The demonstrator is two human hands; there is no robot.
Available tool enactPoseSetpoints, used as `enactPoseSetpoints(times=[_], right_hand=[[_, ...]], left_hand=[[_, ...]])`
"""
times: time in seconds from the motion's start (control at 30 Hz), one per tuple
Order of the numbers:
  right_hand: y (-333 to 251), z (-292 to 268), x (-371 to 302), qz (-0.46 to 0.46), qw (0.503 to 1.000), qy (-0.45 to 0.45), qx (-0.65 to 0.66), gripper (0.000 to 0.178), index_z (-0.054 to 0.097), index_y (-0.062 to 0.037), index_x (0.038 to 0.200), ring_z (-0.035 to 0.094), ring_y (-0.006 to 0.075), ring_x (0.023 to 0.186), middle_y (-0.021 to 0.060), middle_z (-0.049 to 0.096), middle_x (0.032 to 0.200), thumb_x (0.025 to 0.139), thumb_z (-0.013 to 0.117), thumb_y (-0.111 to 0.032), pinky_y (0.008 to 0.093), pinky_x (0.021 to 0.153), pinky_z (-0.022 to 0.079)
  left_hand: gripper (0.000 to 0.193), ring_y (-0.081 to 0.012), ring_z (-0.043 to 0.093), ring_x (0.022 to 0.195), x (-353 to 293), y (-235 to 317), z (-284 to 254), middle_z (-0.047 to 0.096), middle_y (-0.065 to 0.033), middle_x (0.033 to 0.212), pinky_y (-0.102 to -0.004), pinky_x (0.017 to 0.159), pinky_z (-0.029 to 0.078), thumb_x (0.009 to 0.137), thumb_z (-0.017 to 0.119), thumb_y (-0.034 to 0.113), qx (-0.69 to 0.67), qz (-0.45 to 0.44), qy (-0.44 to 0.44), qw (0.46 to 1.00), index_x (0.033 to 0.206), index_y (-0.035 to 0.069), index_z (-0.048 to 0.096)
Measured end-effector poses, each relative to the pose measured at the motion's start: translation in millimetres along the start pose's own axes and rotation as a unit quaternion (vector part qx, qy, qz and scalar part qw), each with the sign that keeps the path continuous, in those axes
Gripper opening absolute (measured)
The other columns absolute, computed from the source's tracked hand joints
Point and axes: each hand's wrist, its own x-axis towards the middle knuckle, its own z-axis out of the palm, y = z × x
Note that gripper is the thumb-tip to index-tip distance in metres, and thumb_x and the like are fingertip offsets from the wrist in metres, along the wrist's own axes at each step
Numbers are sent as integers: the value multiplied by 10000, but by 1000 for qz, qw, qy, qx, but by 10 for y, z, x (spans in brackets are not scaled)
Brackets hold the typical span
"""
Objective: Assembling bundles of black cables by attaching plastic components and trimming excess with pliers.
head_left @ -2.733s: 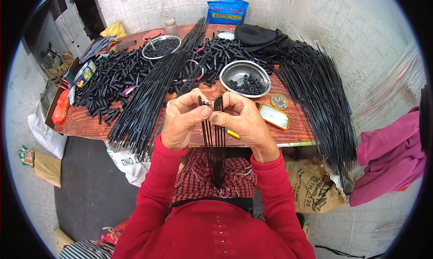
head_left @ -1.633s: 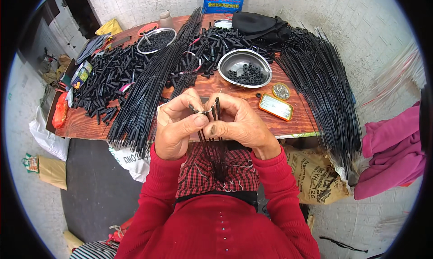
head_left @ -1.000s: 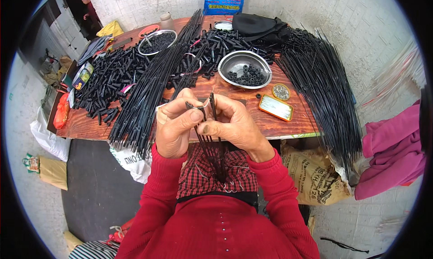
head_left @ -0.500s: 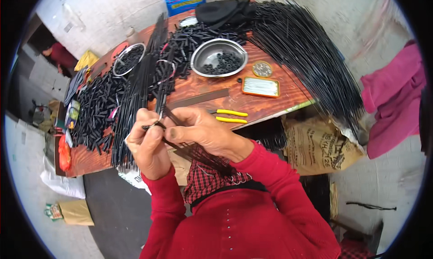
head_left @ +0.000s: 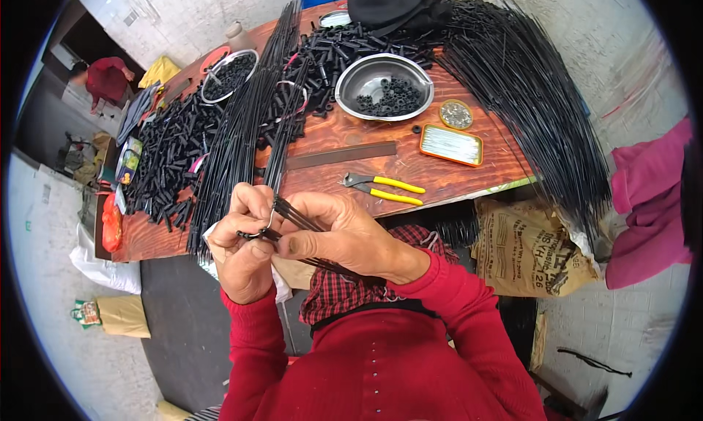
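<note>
Both of my hands are together in front of my body, near the table's front edge. My right hand [head_left: 340,234] is closed round a bundle of thin black rods [head_left: 296,214], which run back beneath the palm toward my lap. My left hand [head_left: 247,239] pinches a small black piece [head_left: 253,235] at the bundle's end, its fingertips almost touching my right thumb. A thin shiny wire [head_left: 272,217] shows between the two hands. Fingers hide how the wire, the piece and the rods join.
Yellow-handled pliers [head_left: 384,189] lie beyond my hands, near a dark flat bar [head_left: 340,156]. Farther back are a metal bowl [head_left: 384,65] of black rings, an orange-rimmed tin [head_left: 452,145] of pale pins and a round tin [head_left: 456,115]. Long black rods [head_left: 527,98] overhang the right edge.
The view has shifted, so the table sits further right and the far person shows more fully. My hands keep their hold, with the rods between them now sharper and the wire more visible.
</note>
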Motion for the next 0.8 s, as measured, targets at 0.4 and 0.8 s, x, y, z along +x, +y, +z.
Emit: enactPoseSetpoints(times=[0.4, 0.8], right_hand=[[-140, -303, -90, 10, 999, 37, 33, 191, 578, -13, 921, 587, 107, 853, 60, 624, 964, 839, 705, -130, 253, 771, 469], [-258, -558, -260, -72, 994, 75, 27, 319, 580, -29, 905, 630, 198, 815, 86, 611, 922, 807, 740, -286, 339, 724, 526]], left_hand=[[441, -268, 517, 866, 479, -110, -339, 545, -123, 912, -357, 748, 417, 595, 637, 4, -20, -27, -237, 971, 1035, 31, 654], [319, -238, 657, 951, 1578, -2625, -1549, 675, -117, 1071, -347, 837, 508, 840, 624, 165, 545, -167, -77, 818, 1151, 92, 629]])
